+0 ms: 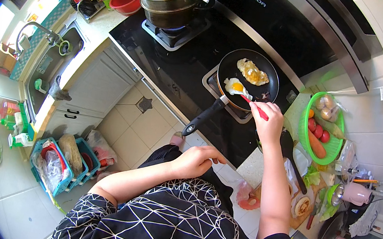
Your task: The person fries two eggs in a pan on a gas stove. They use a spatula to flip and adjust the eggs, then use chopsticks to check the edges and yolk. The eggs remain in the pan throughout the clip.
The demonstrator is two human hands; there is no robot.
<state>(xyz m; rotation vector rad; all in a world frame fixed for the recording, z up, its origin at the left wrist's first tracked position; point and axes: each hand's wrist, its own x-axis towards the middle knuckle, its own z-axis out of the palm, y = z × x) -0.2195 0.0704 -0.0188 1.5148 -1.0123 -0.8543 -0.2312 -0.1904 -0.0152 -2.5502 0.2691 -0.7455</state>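
Observation:
A black frying pan point(232, 59) with a black handle sits over the right burner. It holds a browned fried egg point(252, 73) at the back and a second egg point(236, 87), yolk up, nearer the front, with some dark scraps to its right. My right hand point(266, 123) grips the red handle of a utensil point(260, 111), whose front end meets the edge of the yolk-up egg. Its tip is hard to make out. My left hand point(199, 163) hangs before my body, below the pan handle, fingers loosely bent and holding nothing.
A lidded steamer pot point(169, 12) stands over a lit flame on the far-left burner, by a red basin point(123, 2). To the right are a green vegetable basket point(302, 118), a black utensil handle point(298, 170) and a cutting board point(313, 202) with flatbread. The sink point(43, 70) lies left.

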